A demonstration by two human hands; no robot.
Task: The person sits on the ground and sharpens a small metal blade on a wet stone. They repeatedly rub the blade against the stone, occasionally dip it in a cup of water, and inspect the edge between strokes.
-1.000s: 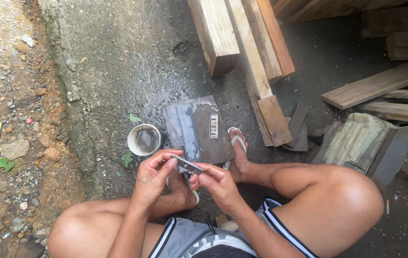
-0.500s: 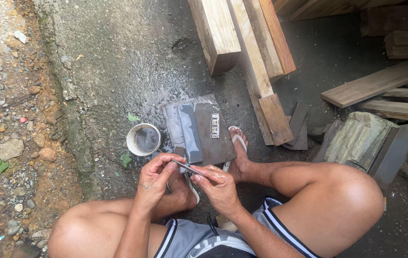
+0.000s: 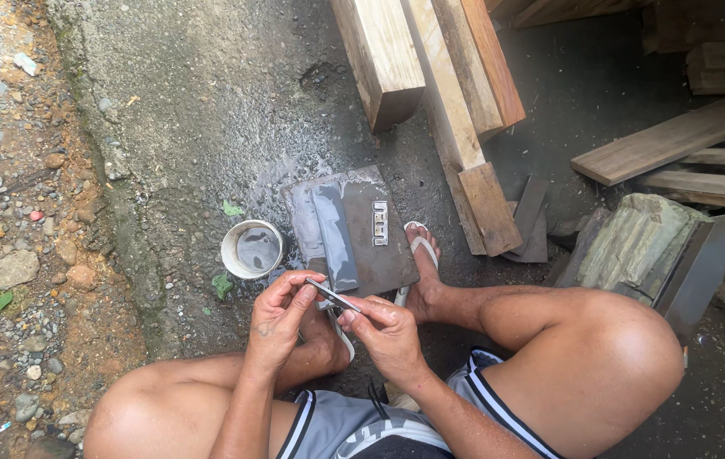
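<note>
The blade [image 3: 333, 297], a thin flat metal piece, sits between both hands just above the person's lap, near the wet concrete. The left hand [image 3: 277, 321] pinches its left end, with the fingertips [image 3: 307, 291] pressing on top. The right hand [image 3: 389, 330] grips the other end, thumb and fingers closed around it. Just beyond the hands lies a dark wet stone [image 3: 334, 235] on a flat grey slab [image 3: 379, 246], with a small pale block [image 3: 380, 223] resting on the slab. A white cup [image 3: 252, 249] holding water stands just left of the slab. The right foot, in a sandal [image 3: 417, 251], rests at the slab's right edge. Wooden beams [image 3: 430, 85] lie beyond, and gravel [image 3: 14, 212] borders the concrete on the left.
</note>
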